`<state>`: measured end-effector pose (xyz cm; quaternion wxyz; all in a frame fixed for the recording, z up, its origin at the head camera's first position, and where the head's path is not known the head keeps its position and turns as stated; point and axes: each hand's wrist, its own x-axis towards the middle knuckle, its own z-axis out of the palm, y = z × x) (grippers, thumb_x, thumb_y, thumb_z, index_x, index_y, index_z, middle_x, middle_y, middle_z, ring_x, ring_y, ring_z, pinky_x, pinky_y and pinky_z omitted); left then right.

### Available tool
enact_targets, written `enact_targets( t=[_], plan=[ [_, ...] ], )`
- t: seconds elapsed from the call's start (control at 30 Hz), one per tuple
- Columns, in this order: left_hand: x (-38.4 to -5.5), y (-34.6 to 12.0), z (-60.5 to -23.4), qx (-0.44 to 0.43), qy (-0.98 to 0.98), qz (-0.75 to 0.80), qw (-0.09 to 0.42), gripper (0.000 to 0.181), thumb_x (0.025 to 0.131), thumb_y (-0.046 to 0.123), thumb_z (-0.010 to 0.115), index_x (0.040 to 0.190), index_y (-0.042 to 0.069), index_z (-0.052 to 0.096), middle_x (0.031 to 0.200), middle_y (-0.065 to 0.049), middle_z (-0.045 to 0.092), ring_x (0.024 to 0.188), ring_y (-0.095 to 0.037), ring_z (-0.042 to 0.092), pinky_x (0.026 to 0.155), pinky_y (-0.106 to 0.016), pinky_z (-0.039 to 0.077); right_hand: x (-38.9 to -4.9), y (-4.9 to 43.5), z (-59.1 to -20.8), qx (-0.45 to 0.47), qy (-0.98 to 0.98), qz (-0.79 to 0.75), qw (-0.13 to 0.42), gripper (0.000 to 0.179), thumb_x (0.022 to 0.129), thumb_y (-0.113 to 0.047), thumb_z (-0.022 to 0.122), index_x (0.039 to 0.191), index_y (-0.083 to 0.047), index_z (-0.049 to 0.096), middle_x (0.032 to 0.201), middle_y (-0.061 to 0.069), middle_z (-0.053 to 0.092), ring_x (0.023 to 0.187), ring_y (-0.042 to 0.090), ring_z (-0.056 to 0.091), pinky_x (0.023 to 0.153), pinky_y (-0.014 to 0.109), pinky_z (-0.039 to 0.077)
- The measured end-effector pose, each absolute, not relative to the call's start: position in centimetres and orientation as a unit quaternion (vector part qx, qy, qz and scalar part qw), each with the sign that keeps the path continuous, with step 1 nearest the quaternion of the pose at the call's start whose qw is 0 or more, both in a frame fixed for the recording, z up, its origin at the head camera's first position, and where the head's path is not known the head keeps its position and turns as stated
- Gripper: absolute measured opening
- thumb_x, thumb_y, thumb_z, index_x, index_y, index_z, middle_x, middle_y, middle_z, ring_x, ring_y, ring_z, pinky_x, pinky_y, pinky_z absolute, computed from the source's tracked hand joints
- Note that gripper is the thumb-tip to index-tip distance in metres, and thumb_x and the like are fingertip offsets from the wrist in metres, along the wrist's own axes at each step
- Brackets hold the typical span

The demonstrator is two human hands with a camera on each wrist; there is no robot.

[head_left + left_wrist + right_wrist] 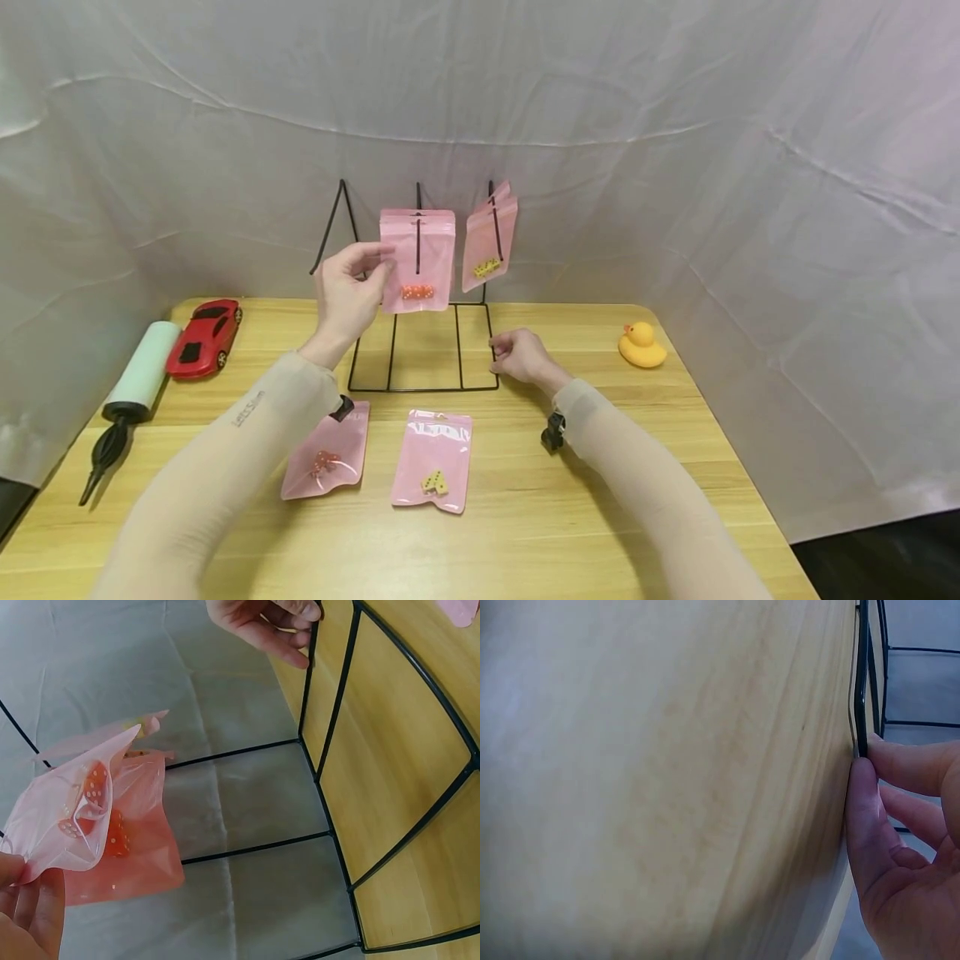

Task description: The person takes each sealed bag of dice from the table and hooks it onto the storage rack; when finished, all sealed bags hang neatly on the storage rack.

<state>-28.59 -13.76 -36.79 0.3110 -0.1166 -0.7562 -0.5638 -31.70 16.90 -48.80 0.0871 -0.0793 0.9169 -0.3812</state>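
My left hand [348, 292] pinches the left edge of a pink zip bag [438, 258] with orange dice at its bottom. This bag hangs on the middle prong of a black wire rack [423, 389], in front of another pink bag. In the left wrist view, the front bag [45, 817] is tilted and creased between thumb and fingers. My right hand [525, 357] grips the right side wire of the rack's base; the right wrist view shows thumb and finger around that wire [861, 697]. More pink bags [491, 242] with yellow dice hang on the right prong.
Two pink bags lie on the table in front of the rack, one with red dice [324, 463], one with yellow dice [435, 482]. Left stand a red toy car [204, 340] and a mint-green hand pump [142, 371]. A yellow rubber duck [641, 346] sits right.
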Motion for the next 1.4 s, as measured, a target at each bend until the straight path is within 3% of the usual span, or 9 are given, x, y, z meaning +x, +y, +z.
enact_targets(
  t=[0.47, 0.6, 0.67, 0.87, 0.97, 1.13, 1.3, 1.4],
  plan=[
    [-30.0, -14.0, -37.1, -0.098, -0.769, -0.543, 0.322, 0.015, 0.104, 0.004, 0.076, 0.114, 0.008, 0.086, 0.105, -0.016, 0.086, 0.078, 0.008, 0.067, 0.062, -0.011, 0.048, -31.6, 16.8, -48.7, -0.08, 0.913, -0.39, 0.094, 0.055, 0.092, -0.002, 0.089, 0.144, -0.001, 0.074, 0.122, 0.016, 0.078, 0.106, 0.021, 0.076, 0.105, 0.039, 0.064],
    [-30.1, -13.8, -37.2, -0.094, -0.774, -0.537, 0.323, 0.014, 0.103, 0.004, 0.076, 0.113, 0.006, 0.085, 0.111, -0.015, 0.086, 0.084, 0.009, 0.069, 0.068, -0.011, 0.05, -31.7, 16.8, -48.5, -0.082, 0.911, -0.393, 0.094, 0.055, 0.091, -0.001, 0.089, 0.144, 0.0, 0.073, 0.122, 0.017, 0.078, 0.108, 0.023, 0.077, 0.107, 0.041, 0.063],
    [-30.1, -13.8, -37.2, -0.095, -0.773, -0.54, 0.318, 0.014, 0.103, 0.003, 0.076, 0.113, 0.005, 0.085, 0.116, -0.015, 0.085, 0.09, 0.003, 0.073, 0.072, -0.01, 0.053, -31.7, 16.8, -48.5, -0.085, 0.911, -0.393, 0.092, 0.055, 0.091, -0.001, 0.089, 0.144, 0.001, 0.073, 0.122, 0.018, 0.079, 0.109, 0.024, 0.078, 0.107, 0.041, 0.063],
    [-30.1, -13.7, -37.3, -0.106, -0.77, -0.549, 0.306, 0.016, 0.102, -0.001, 0.074, 0.115, 0.002, 0.083, 0.123, -0.017, 0.082, 0.109, -0.03, 0.082, 0.081, -0.008, 0.056, -31.8, 16.7, -48.4, -0.083, 0.91, -0.396, 0.092, 0.055, 0.091, -0.001, 0.089, 0.144, 0.001, 0.073, 0.123, 0.018, 0.078, 0.11, 0.026, 0.078, 0.107, 0.042, 0.064],
    [-30.1, -13.7, -37.4, -0.106, -0.771, -0.551, 0.301, 0.018, 0.101, -0.004, 0.073, 0.115, 0.001, 0.083, 0.124, -0.018, 0.082, 0.112, -0.034, 0.082, 0.085, -0.008, 0.058, -31.8, 16.7, -48.4, -0.082, 0.91, -0.395, 0.093, 0.055, 0.091, -0.002, 0.089, 0.144, 0.0, 0.073, 0.124, 0.018, 0.078, 0.111, 0.026, 0.078, 0.108, 0.042, 0.064],
    [-29.8, -14.2, -37.6, -0.106, -0.773, -0.554, 0.29, 0.018, 0.101, -0.003, 0.074, 0.115, -0.001, 0.084, 0.128, -0.019, 0.08, 0.117, -0.036, 0.081, 0.097, -0.018, 0.063, -31.9, 16.6, -48.5, -0.087, 0.912, -0.39, 0.091, 0.055, 0.091, -0.003, 0.089, 0.144, 0.0, 0.074, 0.123, 0.018, 0.079, 0.111, 0.026, 0.078, 0.107, 0.042, 0.064],
    [-28.7, -15.4, -37.7, -0.108, -0.786, -0.548, 0.265, 0.02, 0.102, 0.001, 0.075, 0.121, 0.0, 0.083, 0.135, -0.018, 0.077, 0.125, -0.039, 0.077, 0.11, -0.038, 0.063, -31.9, 16.6, -48.5, -0.093, 0.913, -0.387, 0.09, 0.056, 0.092, -0.004, 0.089, 0.145, 0.001, 0.073, 0.123, 0.018, 0.079, 0.111, 0.026, 0.079, 0.107, 0.042, 0.064],
    [-27.9, -16.3, -37.9, -0.114, -0.807, -0.523, 0.25, 0.023, 0.102, 0.003, 0.075, 0.123, 0.0, 0.082, 0.133, -0.019, 0.079, 0.124, -0.041, 0.078, 0.109, -0.047, 0.064, -32.0, 16.6, -48.5, -0.093, 0.914, -0.385, 0.088, 0.056, 0.092, -0.004, 0.089, 0.145, 0.001, 0.073, 0.124, 0.018, 0.079, 0.112, 0.027, 0.079, 0.109, 0.044, 0.063]
  ],
)
